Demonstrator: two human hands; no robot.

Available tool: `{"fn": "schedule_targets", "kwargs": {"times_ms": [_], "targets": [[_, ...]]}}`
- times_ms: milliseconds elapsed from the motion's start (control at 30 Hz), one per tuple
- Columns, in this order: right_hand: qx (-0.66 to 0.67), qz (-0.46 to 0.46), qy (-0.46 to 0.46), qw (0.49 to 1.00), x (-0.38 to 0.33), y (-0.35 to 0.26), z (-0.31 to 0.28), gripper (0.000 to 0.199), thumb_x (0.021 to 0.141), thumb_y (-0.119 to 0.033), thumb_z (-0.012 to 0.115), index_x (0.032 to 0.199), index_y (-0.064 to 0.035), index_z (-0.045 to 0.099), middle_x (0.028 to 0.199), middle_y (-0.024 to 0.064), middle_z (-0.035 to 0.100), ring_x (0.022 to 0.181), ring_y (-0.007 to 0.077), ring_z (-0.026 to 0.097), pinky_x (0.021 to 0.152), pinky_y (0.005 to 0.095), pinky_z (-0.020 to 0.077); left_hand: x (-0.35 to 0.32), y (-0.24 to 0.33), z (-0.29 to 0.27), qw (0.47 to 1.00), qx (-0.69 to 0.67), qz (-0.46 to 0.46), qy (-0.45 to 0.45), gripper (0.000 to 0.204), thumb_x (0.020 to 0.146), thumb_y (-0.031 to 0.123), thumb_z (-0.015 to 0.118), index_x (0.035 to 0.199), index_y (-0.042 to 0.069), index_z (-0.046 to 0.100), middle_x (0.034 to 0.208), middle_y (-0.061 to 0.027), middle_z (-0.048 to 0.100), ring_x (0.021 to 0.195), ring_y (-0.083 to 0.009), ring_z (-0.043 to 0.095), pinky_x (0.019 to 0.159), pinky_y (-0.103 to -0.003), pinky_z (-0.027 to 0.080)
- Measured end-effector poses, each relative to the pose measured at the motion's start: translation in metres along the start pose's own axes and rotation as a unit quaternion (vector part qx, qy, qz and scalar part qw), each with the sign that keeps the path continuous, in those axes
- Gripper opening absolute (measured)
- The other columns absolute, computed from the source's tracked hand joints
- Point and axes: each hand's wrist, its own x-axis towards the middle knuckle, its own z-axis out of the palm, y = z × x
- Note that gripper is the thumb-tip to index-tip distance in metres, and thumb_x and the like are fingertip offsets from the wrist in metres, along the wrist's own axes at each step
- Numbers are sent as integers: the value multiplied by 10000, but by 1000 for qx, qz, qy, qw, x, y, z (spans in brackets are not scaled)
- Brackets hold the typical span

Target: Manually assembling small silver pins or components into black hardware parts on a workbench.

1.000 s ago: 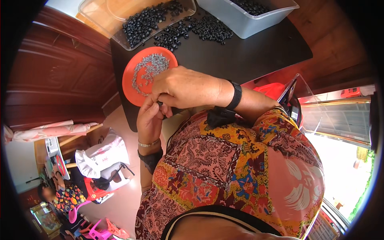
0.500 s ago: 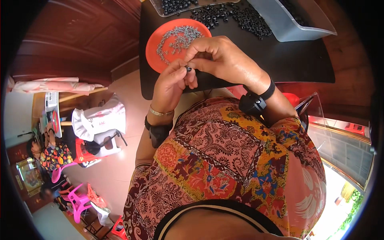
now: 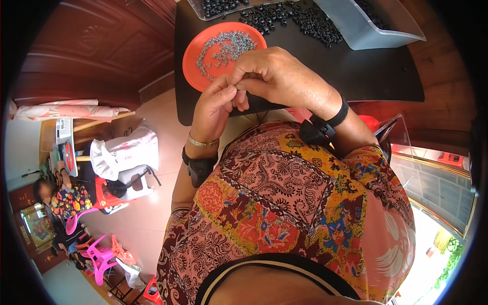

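Observation:
My left hand [image 3: 214, 108] and my right hand [image 3: 277, 73] meet fingertip to fingertip over the table's near edge. Both are closed in a pinch. The left fingers hold a small black plastic part, now almost wholly hidden behind the fingertips. What the right thumb and forefinger pinch against it is too small to make out. Just beyond the hands lies an orange-red plate [image 3: 191, 66], with many small silvery metal pieces [image 3: 231, 44] scattered in it. Loose black plastic parts [image 3: 317, 24] are heaped farther back on the black table [image 3: 376, 76].
A grey plastic bin [image 3: 363, 30] stands at the back right, a clear tray [image 3: 206, 15] of black parts at the back left. On the left are a white sack [image 3: 127, 150], a pink stool [image 3: 99, 259] and another person [image 3: 71, 198] seated farther off.
The black part, visible between my left fingers before, is now covered by the fingertips. My hands stay together in nearly the same place.

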Motion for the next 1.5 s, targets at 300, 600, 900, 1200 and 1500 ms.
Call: {"fn": "schedule_targets", "kwargs": {"times_ms": [300,600,900,1200,1500], "targets": [[-28,-46,77,996,0,0,5,92,795,-50,679,884,-51,656,778,82,635,709,263,659,629,332,511,6,-8,-4,992,-111,44,-51,236,973,203,409,1043,4,514,883,-89,557,804,-222,548,733,-319,438],[-192,-57,130,971,-15,11,-26,116,763,-72,709,876,-62,683,842,85,657,812,273,633,721,360,523,7,-7,4,991,-129,37,-9,212,967,214,427,1024,30,517,868,-83,517,799,-228,519,733,-325,410],[-356,319,203,855,-88,85,-109,197,835,-242,639,894,-63,697,845,114,686,776,289,657,693,363,509,7,-7,-2,990,-134,38,-20,208,968,211,428,996,32,530,859,-78,506,783,-215,504,718,-318,405],[-437,304,161,831,-81,100,-97,217,804,-268,667,866,-60,657,885,118,666,837,328,633,722,415,501,4,-8,-4,990,-132,42,-17,217,969,218,423,995,33,533,860,-78,523,783,-210,525,706,-309,410],[-231,270,194,915,-68,88,-92,122,840,-142,677,891,-33,656,757,54,653,669,144,600,644,270,479,3,-8,-5,990,-133,49,-9,231,964,228,436,997,31,553,856,-68,541,767,-203,542,696,-300,410]]}}
